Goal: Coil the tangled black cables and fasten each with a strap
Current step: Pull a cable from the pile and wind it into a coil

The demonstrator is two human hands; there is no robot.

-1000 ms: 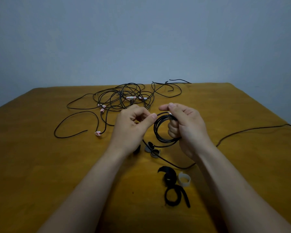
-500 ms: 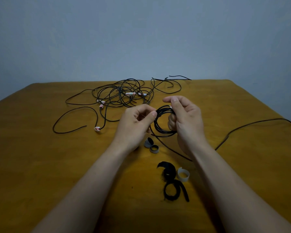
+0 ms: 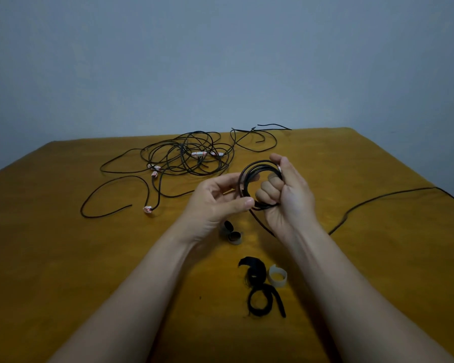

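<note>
The right hand (image 3: 291, 197) grips a small round coil of thin black cable (image 3: 257, 163), and the left hand (image 3: 215, 197) pinches its side.

**Materials / finishes**

- tabletop (image 3: 63, 258): wood look, orange-brown, smooth, low satin sheen.
- cable coil (image 3: 243, 179): black jacket, plastic or rubber, smooth, thin gloss highlights along the turns.
- tangled cables (image 3: 184, 155): same black smooth jacket, semi-gloss.
- tags (image 3: 199, 154) on the tangle: white with red marks, matt, look like paper or tape. Too small to be sure.
- black straps (image 3: 257, 305): cloth, fuzzy, dead matt, loose fibres at the edges.
- pale strap (image 3: 277, 277): off-white, semi-translucent, smooth band, plastic-like.
- grey straps (image 3: 233, 235): rolled, matt grey outside, darker inside; material unclear.
- wall (image 3: 220, 61): flat grey-blue paint, matt, even.
</note>
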